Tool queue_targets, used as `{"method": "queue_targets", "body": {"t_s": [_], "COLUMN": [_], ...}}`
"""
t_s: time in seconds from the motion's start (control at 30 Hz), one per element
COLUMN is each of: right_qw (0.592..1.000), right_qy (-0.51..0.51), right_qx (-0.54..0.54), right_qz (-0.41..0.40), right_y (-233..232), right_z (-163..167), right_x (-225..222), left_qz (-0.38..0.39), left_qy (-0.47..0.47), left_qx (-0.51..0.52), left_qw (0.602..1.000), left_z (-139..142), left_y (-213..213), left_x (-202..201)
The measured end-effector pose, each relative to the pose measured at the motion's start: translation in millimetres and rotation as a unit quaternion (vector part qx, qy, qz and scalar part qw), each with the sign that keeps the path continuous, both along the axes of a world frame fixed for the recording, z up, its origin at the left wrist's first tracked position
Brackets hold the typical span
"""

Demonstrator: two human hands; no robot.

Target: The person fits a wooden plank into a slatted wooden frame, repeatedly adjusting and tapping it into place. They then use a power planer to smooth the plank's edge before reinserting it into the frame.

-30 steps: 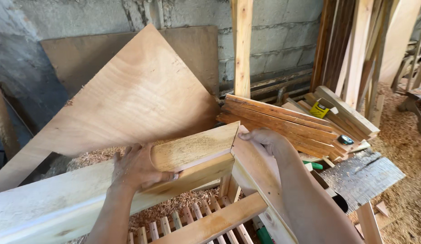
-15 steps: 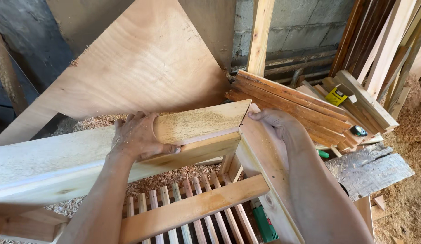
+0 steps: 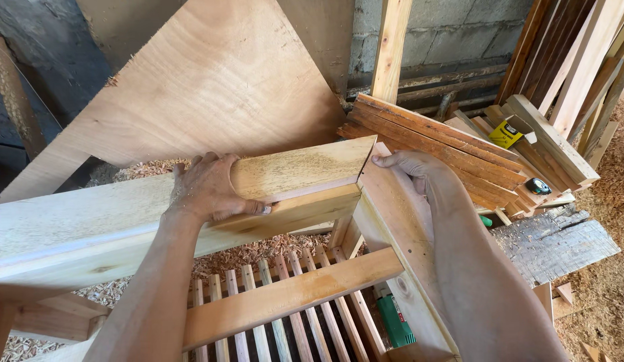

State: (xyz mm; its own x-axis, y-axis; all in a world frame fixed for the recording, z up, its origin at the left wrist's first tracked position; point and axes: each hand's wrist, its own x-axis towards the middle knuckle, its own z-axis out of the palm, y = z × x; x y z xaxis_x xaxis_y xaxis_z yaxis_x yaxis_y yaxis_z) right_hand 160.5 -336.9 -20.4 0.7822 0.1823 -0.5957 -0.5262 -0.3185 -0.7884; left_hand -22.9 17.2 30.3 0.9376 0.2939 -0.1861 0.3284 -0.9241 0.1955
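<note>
Pressing two hands, left [image 3: 208,191], right [image 3: 412,171], two mitred boards [image 3: 305,171]

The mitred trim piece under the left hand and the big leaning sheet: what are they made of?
Trim piece: looks like solid raw wood, unfinished, with streaky grain and a mitred end. Leaning sheet: probably plywood, thin, broad swirling veneer grain, bare surface.
</note>
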Motion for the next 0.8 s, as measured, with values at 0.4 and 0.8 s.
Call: {"method": "queue_targets", "body": {"t_s": [0.4, 0.8], "right_qw": [1.0, 0.999], "right_qy": [-0.01, -0.008], "right_qx": [-0.013, -0.034], "right_qz": [0.012, 0.008], "right_y": [1.4, 4.0], "right_z": [1.0, -1.4], "right_x": [0.6, 1.6], "left_qz": [-0.007, -0.004], "left_qy": [-0.002, -0.001], "left_qx": [-0.011, -0.03], "left_qw": [1.0, 1.0], "left_z": [-2.1, -5.5], "left_y": [0.4, 1.7], "left_x": [4.5, 4.6]}}
